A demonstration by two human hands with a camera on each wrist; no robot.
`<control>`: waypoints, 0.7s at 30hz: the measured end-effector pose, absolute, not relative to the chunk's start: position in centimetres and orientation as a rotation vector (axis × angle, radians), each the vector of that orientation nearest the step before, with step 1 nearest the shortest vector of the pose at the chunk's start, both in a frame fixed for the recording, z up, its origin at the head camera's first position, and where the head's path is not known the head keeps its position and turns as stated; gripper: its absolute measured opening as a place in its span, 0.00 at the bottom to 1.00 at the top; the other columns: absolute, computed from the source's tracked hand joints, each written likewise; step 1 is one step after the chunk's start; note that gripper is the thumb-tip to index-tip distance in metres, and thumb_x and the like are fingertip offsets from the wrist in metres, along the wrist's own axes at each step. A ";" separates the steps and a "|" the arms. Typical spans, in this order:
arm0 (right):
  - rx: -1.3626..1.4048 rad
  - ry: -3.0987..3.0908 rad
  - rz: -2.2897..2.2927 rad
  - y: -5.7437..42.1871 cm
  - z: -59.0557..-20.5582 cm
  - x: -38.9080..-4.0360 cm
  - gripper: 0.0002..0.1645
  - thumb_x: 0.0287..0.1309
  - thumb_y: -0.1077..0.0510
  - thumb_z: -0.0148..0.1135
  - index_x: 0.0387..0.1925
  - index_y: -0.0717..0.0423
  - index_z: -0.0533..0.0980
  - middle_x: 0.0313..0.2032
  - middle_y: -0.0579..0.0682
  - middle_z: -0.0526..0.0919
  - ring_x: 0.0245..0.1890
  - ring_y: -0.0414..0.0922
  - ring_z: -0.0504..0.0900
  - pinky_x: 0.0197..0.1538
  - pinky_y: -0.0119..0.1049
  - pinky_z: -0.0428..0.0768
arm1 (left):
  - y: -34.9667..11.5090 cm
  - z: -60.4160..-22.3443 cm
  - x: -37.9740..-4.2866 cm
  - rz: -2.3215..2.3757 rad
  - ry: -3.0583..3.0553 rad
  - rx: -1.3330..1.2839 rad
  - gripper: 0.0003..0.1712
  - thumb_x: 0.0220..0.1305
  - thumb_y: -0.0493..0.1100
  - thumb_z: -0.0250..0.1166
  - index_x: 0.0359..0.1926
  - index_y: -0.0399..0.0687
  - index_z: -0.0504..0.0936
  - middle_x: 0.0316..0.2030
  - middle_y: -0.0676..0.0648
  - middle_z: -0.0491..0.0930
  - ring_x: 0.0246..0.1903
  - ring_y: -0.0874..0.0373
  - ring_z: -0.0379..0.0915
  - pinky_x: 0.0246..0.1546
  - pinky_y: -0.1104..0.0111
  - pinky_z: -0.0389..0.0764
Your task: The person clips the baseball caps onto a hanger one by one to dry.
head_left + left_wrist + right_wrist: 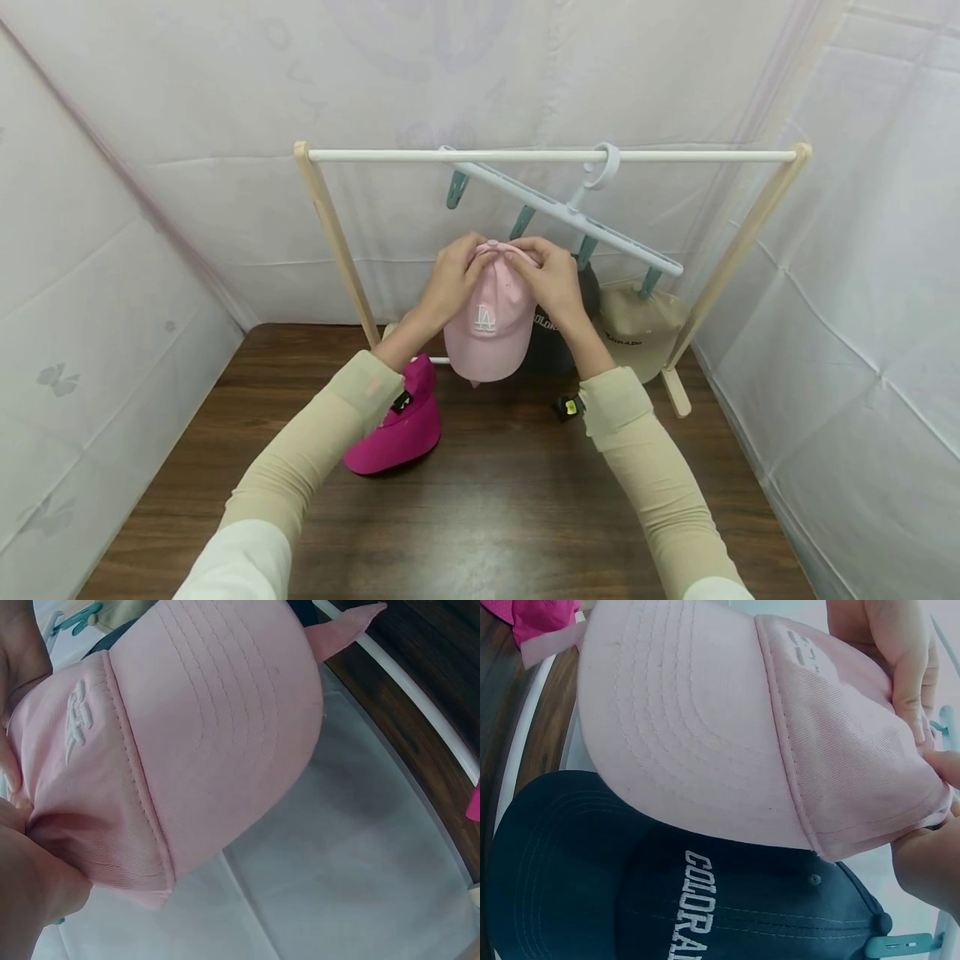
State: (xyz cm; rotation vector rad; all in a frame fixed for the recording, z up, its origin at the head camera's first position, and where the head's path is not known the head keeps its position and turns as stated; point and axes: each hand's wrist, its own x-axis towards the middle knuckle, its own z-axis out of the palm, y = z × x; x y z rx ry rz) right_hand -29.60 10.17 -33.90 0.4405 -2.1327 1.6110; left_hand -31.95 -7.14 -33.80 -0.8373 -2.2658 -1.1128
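A pink baseball cap point(491, 321) with white lettering hangs brim down between both hands, in front of a clip hanger point(558, 208). The left hand point(450, 279) pinches the cap's crown near the top button. On the other side of the button the right hand point(551, 279) pinches the fabric too. In the right wrist view a dark Colorado cap point(727, 907) hangs beside the pink one, gripped by a teal clip point(900, 945). A beige cap point(641, 329) hangs from the hanger's right end clip. At the left end, a teal clip point(456, 190) holds nothing.
The hanger's hook sits over the white rail of a rack point(375, 156) with wooden legs; the hanger slopes down to the right. A magenta cap point(397, 433) lies on the brown table point(480, 517) at left. White cloth walls point(862, 250) surround the table.
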 end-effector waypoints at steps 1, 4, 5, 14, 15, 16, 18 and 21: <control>0.438 -2.134 1.618 10.2 -33.9 -29.6 0.15 0.56 0.48 0.66 0.41 0.52 0.83 0.38 0.47 0.86 0.39 0.38 0.83 0.41 0.31 0.79 | -7.2 -33.8 -32.0 -1.114 -2.266 -0.842 0.11 0.68 0.46 0.57 0.41 0.43 0.78 0.39 0.45 0.80 0.40 0.56 0.75 0.44 0.65 0.74; 0.430 -2.144 1.628 10.1 -34.1 -29.6 0.16 0.56 0.47 0.66 0.42 0.51 0.82 0.38 0.47 0.86 0.39 0.37 0.83 0.41 0.32 0.79 | -7.3 -33.9 -32.0 -1.128 -2.266 -0.849 0.10 0.68 0.45 0.57 0.41 0.43 0.78 0.38 0.46 0.80 0.39 0.56 0.74 0.43 0.65 0.73; 0.423 -2.153 1.628 10.1 -34.2 -29.6 0.16 0.56 0.47 0.66 0.43 0.51 0.82 0.38 0.46 0.86 0.39 0.37 0.83 0.41 0.32 0.79 | -7.4 -34.0 -32.0 -1.131 -2.264 -0.848 0.10 0.68 0.45 0.57 0.40 0.42 0.78 0.38 0.46 0.80 0.38 0.56 0.73 0.42 0.66 0.73; 0.260 -2.021 1.766 9.6 -32.4 -27.9 0.14 0.66 0.59 0.55 0.45 0.66 0.78 0.44 0.59 0.83 0.45 0.49 0.82 0.49 0.37 0.78 | -7.9 -34.7 -31.8 -1.109 -2.258 -0.829 0.09 0.66 0.44 0.59 0.39 0.42 0.78 0.37 0.45 0.81 0.38 0.55 0.75 0.43 0.63 0.73; 0.243 -2.002 1.791 9.6 -32.1 -27.8 0.14 0.66 0.61 0.54 0.46 0.68 0.77 0.45 0.61 0.82 0.46 0.51 0.82 0.50 0.38 0.78 | -7.9 -34.8 -31.8 -1.113 -2.258 -0.828 0.10 0.66 0.45 0.59 0.40 0.42 0.78 0.38 0.46 0.81 0.38 0.55 0.75 0.43 0.62 0.73; 0.228 -1.991 1.813 9.5 -31.9 -27.8 0.14 0.66 0.61 0.53 0.48 0.68 0.76 0.46 0.62 0.81 0.46 0.52 0.82 0.50 0.38 0.78 | -7.9 -34.8 -31.8 -1.119 -2.256 -0.829 0.10 0.66 0.45 0.59 0.39 0.43 0.78 0.38 0.46 0.81 0.38 0.55 0.75 0.43 0.62 0.73; 0.209 -1.979 1.861 9.4 -31.9 -28.3 0.16 0.67 0.61 0.53 0.50 0.68 0.74 0.49 0.61 0.80 0.48 0.52 0.81 0.51 0.38 0.78 | -7.9 -34.8 -31.9 -1.122 -2.255 -0.829 0.10 0.66 0.45 0.59 0.39 0.43 0.78 0.38 0.46 0.81 0.39 0.55 0.75 0.44 0.62 0.74; 0.166 -1.981 1.942 9.4 -32.2 -29.4 0.20 0.66 0.57 0.54 0.55 0.64 0.72 0.54 0.58 0.77 0.48 0.50 0.81 0.52 0.37 0.77 | -8.0 -34.8 -32.0 -1.127 -2.253 -0.830 0.10 0.66 0.46 0.59 0.39 0.43 0.78 0.38 0.46 0.81 0.39 0.55 0.76 0.44 0.63 0.74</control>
